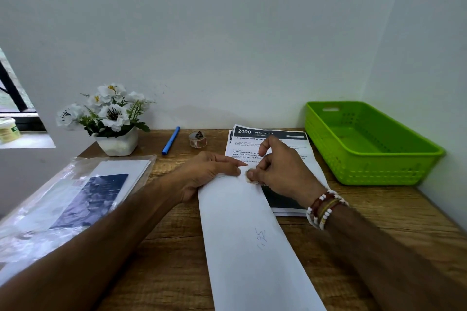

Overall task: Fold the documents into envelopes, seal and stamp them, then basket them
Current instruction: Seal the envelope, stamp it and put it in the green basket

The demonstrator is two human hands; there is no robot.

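– Both forearms come in from the near edge, yes? Where do the hands end up?
– At the far end of the long white envelope (252, 247), which lies flat on the wooden surface (171, 235) and runs from the camera away toward them. Left hand (207, 171) rests palm down on the envelope's far left corner, index finger stretched out to the right, gripping nothing.
– And the other?
– Right hand (280, 169), beaded bracelets (324, 209) at the wrist, is curled, thumb and fingertips pinching a small pale stamp (250, 176) against the envelope's far edge. The two hands almost touch there.
– What's around them?
– Printed documents (273, 134) are stacked under the right hand and the envelope's corner. Behind the hands sit a stamp roll (197, 139) and a blue pen (171, 140). A green basket (374, 166) stands to the right, a flower pot (117, 144) and a plastic sleeve (63, 199) of papers to the left.
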